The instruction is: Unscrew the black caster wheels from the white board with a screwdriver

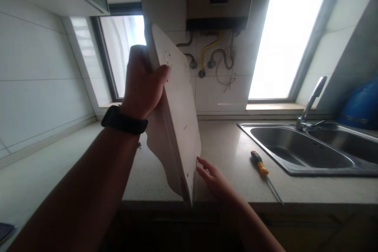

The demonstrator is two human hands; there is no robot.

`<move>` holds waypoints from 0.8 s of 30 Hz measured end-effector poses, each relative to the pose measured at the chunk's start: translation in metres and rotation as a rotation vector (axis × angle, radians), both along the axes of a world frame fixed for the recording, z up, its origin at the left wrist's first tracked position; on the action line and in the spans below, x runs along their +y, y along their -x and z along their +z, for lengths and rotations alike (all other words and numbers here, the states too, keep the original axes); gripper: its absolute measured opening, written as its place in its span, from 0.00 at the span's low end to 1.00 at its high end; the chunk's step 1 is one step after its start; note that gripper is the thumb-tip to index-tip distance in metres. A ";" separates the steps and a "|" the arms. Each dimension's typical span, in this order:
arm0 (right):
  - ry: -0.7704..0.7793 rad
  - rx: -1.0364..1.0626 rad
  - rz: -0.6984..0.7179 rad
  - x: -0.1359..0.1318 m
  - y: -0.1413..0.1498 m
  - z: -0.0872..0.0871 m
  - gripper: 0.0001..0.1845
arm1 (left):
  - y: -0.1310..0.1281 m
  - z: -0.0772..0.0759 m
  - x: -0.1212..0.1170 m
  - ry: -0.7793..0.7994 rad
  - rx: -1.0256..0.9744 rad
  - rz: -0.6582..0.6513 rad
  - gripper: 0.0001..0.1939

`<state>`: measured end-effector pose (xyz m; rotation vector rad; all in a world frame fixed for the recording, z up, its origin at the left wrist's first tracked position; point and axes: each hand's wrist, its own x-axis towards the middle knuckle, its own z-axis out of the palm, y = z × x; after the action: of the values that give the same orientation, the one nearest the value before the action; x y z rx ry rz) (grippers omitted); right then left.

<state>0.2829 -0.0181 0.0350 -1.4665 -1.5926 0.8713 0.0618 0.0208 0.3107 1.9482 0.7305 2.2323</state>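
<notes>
My left hand (146, 80), with a dark band on its wrist, grips a white panel (181, 114) by its upper left edge, thumb on the near face. The panel stands tilted on edge over the counter, small holes and dark specks dotting its face. A second white part (159, 147) with a wavy outline shows behind it on the left. Beside the panel's lower right edge is my right hand (214, 177), fingers stretched out and slightly apart. Its fingertips meet a thin pale strip at that edge; whether it belongs to the panel I cannot tell.
On the counter (227, 145) to the right lies a screwdriver (261, 167) with an orange and black handle. Beyond it are a steel double sink (283, 171) and a tap (310, 102). Small dark bits (139, 145) lie left of the panel. Pipes hang below a wall-mounted heater (201, 0).
</notes>
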 end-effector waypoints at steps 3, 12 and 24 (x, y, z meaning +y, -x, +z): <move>0.002 0.092 0.073 -0.003 0.001 0.003 0.36 | -0.022 0.006 -0.017 -0.028 0.131 -0.011 0.19; -0.101 0.451 0.142 -0.017 -0.021 0.040 0.28 | -0.074 0.003 -0.044 -0.065 0.334 -0.056 0.20; -0.316 0.401 0.037 -0.052 -0.066 0.096 0.24 | -0.085 -0.010 -0.034 -0.142 0.334 -0.090 0.19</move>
<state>0.3486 -0.0703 0.1306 -0.9736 -1.3815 0.8283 0.1467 -0.0134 0.3012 2.4059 0.5124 1.9793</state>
